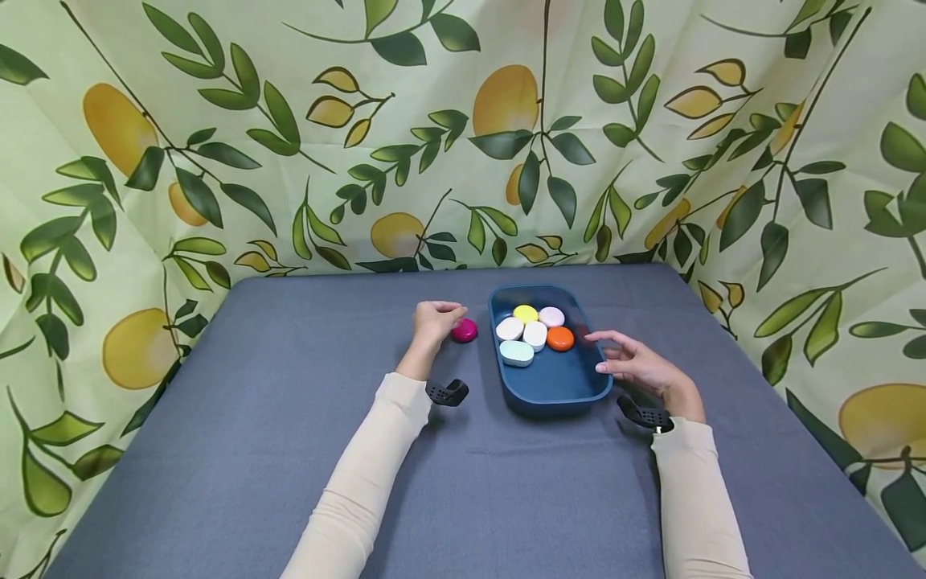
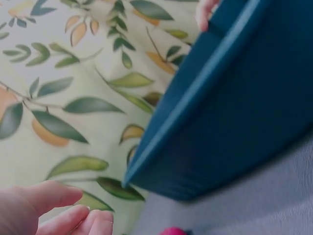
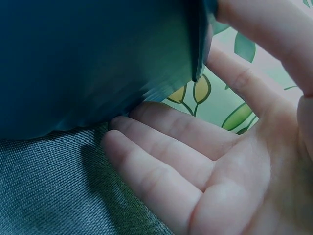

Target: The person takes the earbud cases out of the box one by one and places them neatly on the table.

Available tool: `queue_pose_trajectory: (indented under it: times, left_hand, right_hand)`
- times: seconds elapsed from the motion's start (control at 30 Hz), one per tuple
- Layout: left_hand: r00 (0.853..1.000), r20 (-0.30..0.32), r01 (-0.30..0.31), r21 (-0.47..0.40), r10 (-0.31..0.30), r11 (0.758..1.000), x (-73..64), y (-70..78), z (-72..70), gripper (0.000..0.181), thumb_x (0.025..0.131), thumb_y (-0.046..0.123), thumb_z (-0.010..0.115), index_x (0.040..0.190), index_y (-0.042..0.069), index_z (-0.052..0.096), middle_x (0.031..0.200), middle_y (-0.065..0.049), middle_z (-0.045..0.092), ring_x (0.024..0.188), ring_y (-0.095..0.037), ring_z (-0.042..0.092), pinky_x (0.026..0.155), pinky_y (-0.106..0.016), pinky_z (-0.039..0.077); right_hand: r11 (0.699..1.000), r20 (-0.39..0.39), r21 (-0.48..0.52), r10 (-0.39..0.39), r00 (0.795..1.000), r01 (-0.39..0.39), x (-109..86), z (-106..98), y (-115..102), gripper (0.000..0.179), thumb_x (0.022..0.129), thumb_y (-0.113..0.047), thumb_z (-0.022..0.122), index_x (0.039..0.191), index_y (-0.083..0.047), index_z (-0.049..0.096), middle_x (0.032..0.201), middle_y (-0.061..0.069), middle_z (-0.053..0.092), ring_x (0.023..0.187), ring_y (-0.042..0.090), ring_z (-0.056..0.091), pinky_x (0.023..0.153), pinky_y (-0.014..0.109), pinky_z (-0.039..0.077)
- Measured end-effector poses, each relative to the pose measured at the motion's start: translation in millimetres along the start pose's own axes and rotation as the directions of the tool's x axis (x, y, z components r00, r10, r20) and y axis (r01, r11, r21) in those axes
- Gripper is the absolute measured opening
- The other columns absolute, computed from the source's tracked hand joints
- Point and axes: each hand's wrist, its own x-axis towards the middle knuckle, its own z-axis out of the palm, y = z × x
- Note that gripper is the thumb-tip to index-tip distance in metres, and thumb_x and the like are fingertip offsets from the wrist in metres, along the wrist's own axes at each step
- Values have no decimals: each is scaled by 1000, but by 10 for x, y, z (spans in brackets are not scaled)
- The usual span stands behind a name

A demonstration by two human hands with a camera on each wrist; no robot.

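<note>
Our left hand [image 1: 434, 322] is loose, beside a shiny, round, dark-pink piece [image 1: 465, 330] near the frame's middle. Our right hand [image 1: 640, 368] grips a smooth, blue, round-cornered box [image 1: 557, 384] right of the middle, with six smooth, colourful pieces [image 1: 535, 336] inside.

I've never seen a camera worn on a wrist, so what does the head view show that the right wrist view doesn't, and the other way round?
Only the head view: the left hand, the magenta piece beside it, and the six rounded pieces inside the blue container.

Only the right wrist view: a close look at the palm and the container's outer wall beside it.

Both: the container, right hand, grey-blue cloth and leaf-patterned backdrop.
</note>
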Motion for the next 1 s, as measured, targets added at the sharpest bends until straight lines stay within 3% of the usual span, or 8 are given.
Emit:
queue_pose_trajectory:
  times: [0.2,0.37,0.53,0.63,0.77,1.0]
  left_hand:
    - [995,100,4,-66,2,998,-110,178,89,26,89,14,68,108,-2,70,112,-21,71,102,-31,71,91,-34,57]
    - [983,185,12,-87,4,996,-220,307,243,27,91,13,65,111,-4,69,114,-22,70,106,-33,70,95,-37,55]
    - [967,254,21,-64,-4,998,-325,339,423,28,91,12,64,114,-5,67,115,-23,70,106,-32,70,94,-35,56]
    - [962,274,-10,-17,14,1000,-376,321,511,28,91,11,65,113,-5,68,114,-23,70,105,-32,70,91,-33,56]
    - [961,274,-84,117,49,990,-420,299,600,26,89,13,67,111,-1,70,111,-19,72,101,-30,69,88,-29,58]
    - [956,282,-176,316,85,932,-462,331,685,26,88,19,66,107,3,73,112,-14,72,105,-24,63,84,-26,54]
  right_hand:
    - [1000,2,1,-4,1000,4,-1,-7,10,55,92,-12,63,143,-11,41,158,23,24,137,48,38,99,37,54]
    - [1000,-2,-3,2,1000,-2,-10,-14,1,57,91,-13,63,143,-10,40,158,24,25,137,48,40,101,41,53]
    - [1000,1,4,8,1000,-8,-8,-11,-4,57,91,-12,63,143,-9,39,158,23,24,138,49,37,102,43,52]
    - [1000,4,21,7,1000,-7,-4,5,-9,58,91,-11,63,144,-7,38,158,23,24,139,50,35,100,39,53]
    - [1000,-2,25,11,1000,-11,-7,19,-13,59,91,-10,63,143,-6,38,158,23,24,139,50,34,99,36,54]
    - [999,-4,38,17,1000,-16,-3,22,-25,58,91,-9,63,143,-7,38,158,22,25,136,47,40,96,31,55]
